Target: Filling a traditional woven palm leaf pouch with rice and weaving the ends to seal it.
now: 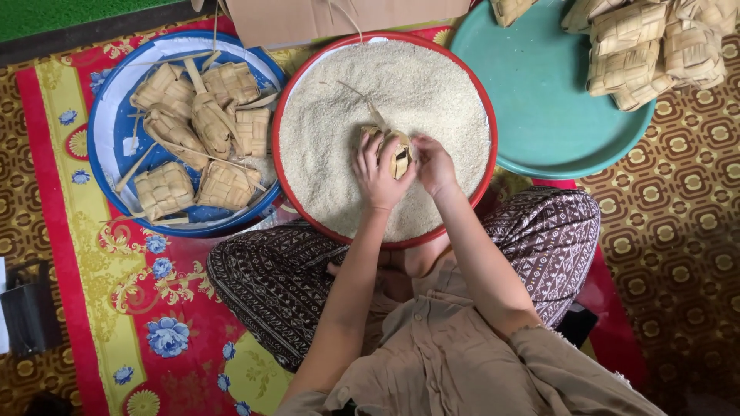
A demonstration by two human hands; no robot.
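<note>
A woven palm-leaf pouch [398, 154] is held over a red-rimmed tray [282, 123] heaped with white rice [416, 85]. My left hand [376, 173] grips the pouch from its left side. My right hand [433, 163] pinches it from the right, fingers at its opening. A thin leaf strand rises from the pouch across the rice. Both hands rest low over the rice near the tray's front half.
A blue tray [104, 127] at the left holds several woven pouches [210, 123]. A teal tray [539, 100] at the right carries more woven pouches [647, 46]. Cardboard [308, 15] lies at the back. My crossed legs in patterned trousers [270, 285] sit on a red floral mat [162, 308].
</note>
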